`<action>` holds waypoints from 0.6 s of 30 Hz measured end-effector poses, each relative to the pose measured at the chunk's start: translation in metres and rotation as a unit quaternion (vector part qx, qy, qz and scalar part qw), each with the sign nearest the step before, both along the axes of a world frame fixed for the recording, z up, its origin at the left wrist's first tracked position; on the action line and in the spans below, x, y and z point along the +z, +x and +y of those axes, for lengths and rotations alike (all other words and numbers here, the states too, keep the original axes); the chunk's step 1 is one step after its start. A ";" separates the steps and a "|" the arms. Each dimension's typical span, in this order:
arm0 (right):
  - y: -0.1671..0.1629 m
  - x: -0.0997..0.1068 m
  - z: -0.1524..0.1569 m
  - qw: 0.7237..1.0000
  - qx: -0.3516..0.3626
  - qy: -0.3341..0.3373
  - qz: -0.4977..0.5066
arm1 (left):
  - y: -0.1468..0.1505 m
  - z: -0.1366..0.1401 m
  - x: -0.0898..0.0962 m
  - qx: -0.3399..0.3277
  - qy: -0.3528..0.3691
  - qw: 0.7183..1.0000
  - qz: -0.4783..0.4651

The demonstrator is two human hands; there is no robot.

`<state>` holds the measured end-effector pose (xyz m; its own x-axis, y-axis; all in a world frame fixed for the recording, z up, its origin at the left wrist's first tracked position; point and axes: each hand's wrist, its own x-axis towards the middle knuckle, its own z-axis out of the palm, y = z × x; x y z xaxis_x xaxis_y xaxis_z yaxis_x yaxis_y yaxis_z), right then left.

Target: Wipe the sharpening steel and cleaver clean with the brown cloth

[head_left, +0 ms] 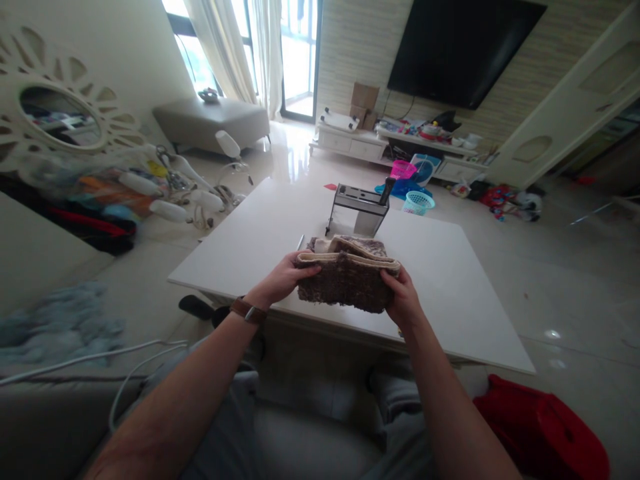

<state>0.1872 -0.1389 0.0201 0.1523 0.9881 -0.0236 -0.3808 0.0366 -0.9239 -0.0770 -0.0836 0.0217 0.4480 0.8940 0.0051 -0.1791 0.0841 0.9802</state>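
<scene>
Between my two hands is a folded brown shaggy cloth (345, 283) with a pale underside, held up over the near edge of the white table (240, 247). My left hand (287, 277) grips its left end, thumb on the near face. On the right end, my right hand (401, 293) pinches it the same way. Just behind the cloth stands a metal-and-clear boxy holder (357, 210) with a black handle rising from its right side. A thin pen-like item (301, 242) lies left of the cloth. Most of my fingers are hidden behind the fabric.
A red stool-like object (543, 427) is at the lower right. Beyond the table are a light blue basket (418, 202), a pink basket (403, 170) and a low TV cabinet (350, 143). White lamp parts (173, 211) and bagged items lie at the left. A white cable (90, 360) runs at lower left.
</scene>
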 end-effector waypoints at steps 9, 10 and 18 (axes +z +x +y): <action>0.004 0.006 -0.003 1.000 0.025 -0.002 -0.018 | -0.003 0.001 -0.001 0.000 0.006 1.000 0.019; 0.004 0.006 -0.003 1.000 0.022 -0.001 -0.020 | -0.002 0.001 0.000 0.007 0.010 1.000 0.024; 0.002 0.010 -0.005 0.999 0.035 0.005 -0.021 | -0.001 0.000 0.000 0.015 0.049 0.998 0.042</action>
<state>0.1894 -0.1437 0.0302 0.0841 0.9964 -0.0083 -0.3435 0.0212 -0.9389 -0.0775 -0.0836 0.0219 0.4237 0.9040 0.0572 -0.0976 -0.0172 0.9951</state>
